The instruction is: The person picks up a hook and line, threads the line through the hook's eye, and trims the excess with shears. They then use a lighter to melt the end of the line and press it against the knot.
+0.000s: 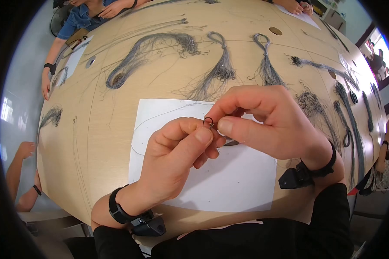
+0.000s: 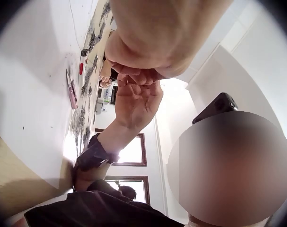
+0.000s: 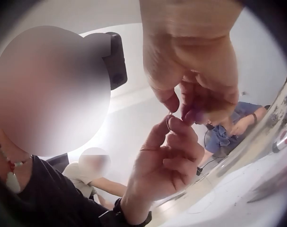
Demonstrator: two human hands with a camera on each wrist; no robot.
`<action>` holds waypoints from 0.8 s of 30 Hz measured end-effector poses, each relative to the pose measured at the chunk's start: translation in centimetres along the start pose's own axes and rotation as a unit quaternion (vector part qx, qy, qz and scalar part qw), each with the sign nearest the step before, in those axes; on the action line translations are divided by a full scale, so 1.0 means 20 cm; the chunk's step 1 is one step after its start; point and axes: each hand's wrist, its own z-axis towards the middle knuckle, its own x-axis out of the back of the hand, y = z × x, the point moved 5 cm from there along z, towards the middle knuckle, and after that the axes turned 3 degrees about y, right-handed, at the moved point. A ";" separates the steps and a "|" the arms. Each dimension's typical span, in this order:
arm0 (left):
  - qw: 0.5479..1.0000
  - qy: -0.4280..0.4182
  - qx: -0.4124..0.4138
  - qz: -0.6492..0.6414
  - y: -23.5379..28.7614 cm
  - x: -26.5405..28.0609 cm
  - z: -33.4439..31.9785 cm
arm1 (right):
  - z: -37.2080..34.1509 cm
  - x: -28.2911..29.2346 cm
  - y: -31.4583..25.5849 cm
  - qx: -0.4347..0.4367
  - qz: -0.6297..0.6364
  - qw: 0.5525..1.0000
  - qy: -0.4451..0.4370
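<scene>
Thumb and forefinger of my left hand point(image 1: 175, 149) pinch a small dark fish hook point(image 1: 208, 120), its bend standing up above the fingertips. My right hand point(image 1: 268, 121) meets it from the right, thumb and forefinger curled right at the hook. In the right wrist view, a gap shows between the right thumb point(image 3: 170, 101) and fingers, above the left hand point(image 3: 167, 156); I cannot tell whether they grip anything. Beneath the hands lies a white paper sheet point(image 1: 229, 190), with a thin line point(image 1: 135, 136) looping across its left part.
Pink-handled snips point(image 2: 72, 92) lie on the paper. Beyond it are bundles of grey line with dark hooks point(image 1: 222, 64), a long curved hank point(image 1: 134, 54) and more bundles on the right point(image 1: 352, 116). Other people's arms point(image 1: 52, 64) rest around the table point(image 1: 103, 142).
</scene>
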 end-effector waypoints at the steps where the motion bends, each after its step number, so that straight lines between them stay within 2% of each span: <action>1: 1.000 -0.001 0.000 0.000 0.00 0.00 0.00 | 0.00 0.00 0.01 0.000 0.000 1.000 0.001; 3: 1.000 -0.011 -0.004 0.001 0.01 0.00 0.00 | 0.00 0.00 0.00 0.055 -0.015 0.998 0.014; 7: 1.000 -0.011 0.002 0.001 0.00 0.00 0.00 | -0.01 -0.01 -0.01 0.056 -0.014 0.998 0.015; 9: 1.000 -0.011 0.001 0.001 0.00 0.00 0.00 | -0.01 0.00 -0.02 0.097 -0.045 0.994 0.015; 16: 0.999 -0.038 0.019 0.014 -0.01 -0.01 0.00 | -0.01 -0.02 -0.02 0.095 -0.022 0.995 0.031; 19: 0.998 -0.032 0.044 -0.007 -0.01 -0.02 -0.01 | -0.02 -0.03 -0.03 0.128 -0.081 0.988 0.029; 21: 0.998 -0.056 0.041 -0.001 0.00 -0.04 -0.02 | -0.02 -0.01 -0.04 0.132 0.024 0.989 0.065; 24: 0.998 -0.048 0.045 -0.002 0.00 -0.04 -0.02 | -0.01 -0.01 -0.03 0.107 0.087 0.989 0.048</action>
